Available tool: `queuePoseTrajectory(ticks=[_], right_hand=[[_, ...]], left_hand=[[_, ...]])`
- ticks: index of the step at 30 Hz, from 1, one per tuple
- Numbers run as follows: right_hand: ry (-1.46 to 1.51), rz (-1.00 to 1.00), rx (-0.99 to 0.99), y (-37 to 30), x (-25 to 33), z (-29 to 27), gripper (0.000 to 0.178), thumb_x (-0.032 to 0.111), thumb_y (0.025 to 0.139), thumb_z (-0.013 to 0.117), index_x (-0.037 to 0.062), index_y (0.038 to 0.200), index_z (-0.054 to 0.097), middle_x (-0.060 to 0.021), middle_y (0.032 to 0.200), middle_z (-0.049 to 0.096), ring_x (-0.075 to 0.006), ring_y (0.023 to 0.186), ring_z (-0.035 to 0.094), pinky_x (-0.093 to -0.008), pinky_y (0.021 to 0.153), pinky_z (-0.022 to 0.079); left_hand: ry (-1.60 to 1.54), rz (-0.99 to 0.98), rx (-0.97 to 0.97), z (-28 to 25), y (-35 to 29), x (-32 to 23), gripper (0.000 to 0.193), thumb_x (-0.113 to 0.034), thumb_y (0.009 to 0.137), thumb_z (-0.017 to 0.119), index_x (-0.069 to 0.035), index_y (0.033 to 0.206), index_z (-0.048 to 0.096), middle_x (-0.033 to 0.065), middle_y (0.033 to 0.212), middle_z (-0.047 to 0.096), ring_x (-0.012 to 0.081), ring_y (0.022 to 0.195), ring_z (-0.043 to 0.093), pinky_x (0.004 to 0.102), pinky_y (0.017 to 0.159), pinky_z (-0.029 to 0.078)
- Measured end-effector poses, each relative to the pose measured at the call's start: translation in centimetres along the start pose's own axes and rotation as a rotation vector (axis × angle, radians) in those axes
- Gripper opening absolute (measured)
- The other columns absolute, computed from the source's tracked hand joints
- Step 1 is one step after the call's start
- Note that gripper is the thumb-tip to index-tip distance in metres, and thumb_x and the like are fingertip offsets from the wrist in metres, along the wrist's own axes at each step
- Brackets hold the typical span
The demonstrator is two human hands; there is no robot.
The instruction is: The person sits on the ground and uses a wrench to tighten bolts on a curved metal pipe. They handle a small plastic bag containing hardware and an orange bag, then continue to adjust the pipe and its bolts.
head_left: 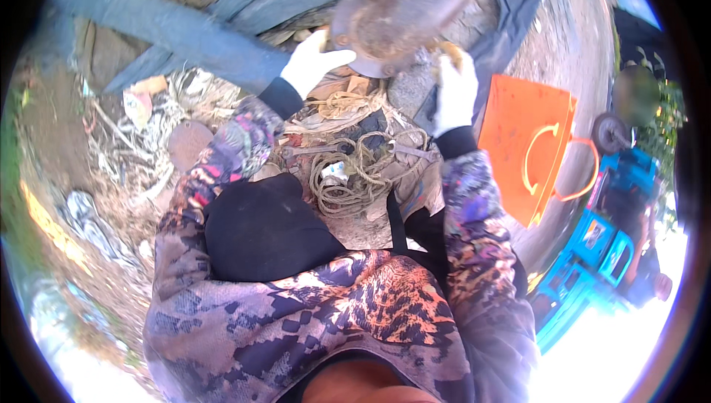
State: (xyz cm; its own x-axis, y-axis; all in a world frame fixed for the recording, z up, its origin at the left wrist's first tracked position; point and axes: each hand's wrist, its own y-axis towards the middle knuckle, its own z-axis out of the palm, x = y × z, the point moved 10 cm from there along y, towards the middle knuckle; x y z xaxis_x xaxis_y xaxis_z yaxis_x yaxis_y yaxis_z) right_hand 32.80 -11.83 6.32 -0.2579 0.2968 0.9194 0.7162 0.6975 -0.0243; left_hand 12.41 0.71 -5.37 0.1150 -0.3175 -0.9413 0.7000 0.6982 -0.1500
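Note:
A rusty metal pipe with a round flange at its near end lies tilted in front of me. My left hand, in a white glove, grips the flange's left edge, its thumb across the near face. On the other side, my right hand, also gloved in white, has its bent fingers against the pipe's right side; the fingertips are partly hidden. A coil of rope lies below the pipe, between my forearms. Wrench-like metal tools lie beside the rope.
Blue cloth strips surround the pipe. An orange bag lies to the right. Pale shredded scraps and a rusty disc are at left. A blue vehicle and another person are at far right.

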Motion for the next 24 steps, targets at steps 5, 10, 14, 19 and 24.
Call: queuePoseTrajectory(ticks=[5, 10, 14, 19, 24], right_hand=[[0.399, 0.091, -0.058, -1.2, -5.9, 2.7, 0.042, 0.002, 0.085, 0.056, 0.0012, 0.127, 0.051, -0.0108, 0.125, 0.054, -0.0188, 0.111, 0.052, -0.0307, 0.1, 0.039], [0.398, 0.03, -0.001, 0.1, -5.5, 4.3, 0.048, 0.005, 0.083, 0.058, 0.0095, 0.131, 0.049, -0.0128, 0.135, 0.042, -0.0228, 0.124, 0.042, -0.034, 0.105, 0.035], [0.446, -0.03, 0.038, 1.7, -5.1, 5.2, 0.047, 0.003, 0.082, 0.058, 0.0111, 0.128, 0.054, -0.0146, 0.141, 0.037, -0.0251, 0.127, 0.041, -0.0332, 0.105, 0.035], [0.64, 0.03, 0.117, 2.5, -7.1, 7.0, 0.039, 0.001, 0.085, 0.054, 0.0052, 0.124, 0.056, -0.012, 0.138, 0.044, -0.0212, 0.125, 0.043, -0.0301, 0.104, 0.034], [0.622, 0.009, 0.168, 3.1, -7.9, 8.4, 0.045, 0.0, 0.09, 0.05, 0.0001, 0.134, 0.043, -0.0084, 0.13, 0.052, -0.0171, 0.12, 0.048, -0.028, 0.103, 0.035]], left_hand=[[0.093, -0.256, -0.08, 0.1, -2.4, -1.7, 0.062, -0.025, 0.085, 0.067, 0.001, 0.135, 0.039, 0.0106, 0.123, 0.054, 0.0161, 0.103, 0.057, 0.0295, 0.083, 0.048], [0.144, -0.41, -0.088, -1.2, -2.0, -0.7, 0.055, -0.02, 0.084, 0.067, -0.002, 0.13, 0.043, 0.0086, 0.115, 0.057, 0.0197, 0.101, 0.059, 0.0337, 0.086, 0.045], [0.15, -0.416, -0.107, -1.7, -2.1, -1.6, 0.044, -0.017, 0.084, 0.067, -0.005, 0.122, 0.048, 0.0051, 0.109, 0.058, 0.018, 0.098, 0.058, 0.0351, 0.084, 0.046], [0.153, -0.438, -0.141, -2.2, -2.3, -0.9, 0.045, -0.015, 0.085, 0.067, -0.006, 0.124, 0.047, 0.0031, 0.108, 0.058, 0.0157, 0.097, 0.057, 0.0346, 0.083, 0.047], [0.145, -0.462, -0.176, -2.6, -2.4, -0.5, 0.045, -0.014, 0.085, 0.067, -0.007, 0.125, 0.047, 0.0026, 0.108, 0.058, 0.0148, 0.097, 0.057, 0.0335, 0.081, 0.048]])
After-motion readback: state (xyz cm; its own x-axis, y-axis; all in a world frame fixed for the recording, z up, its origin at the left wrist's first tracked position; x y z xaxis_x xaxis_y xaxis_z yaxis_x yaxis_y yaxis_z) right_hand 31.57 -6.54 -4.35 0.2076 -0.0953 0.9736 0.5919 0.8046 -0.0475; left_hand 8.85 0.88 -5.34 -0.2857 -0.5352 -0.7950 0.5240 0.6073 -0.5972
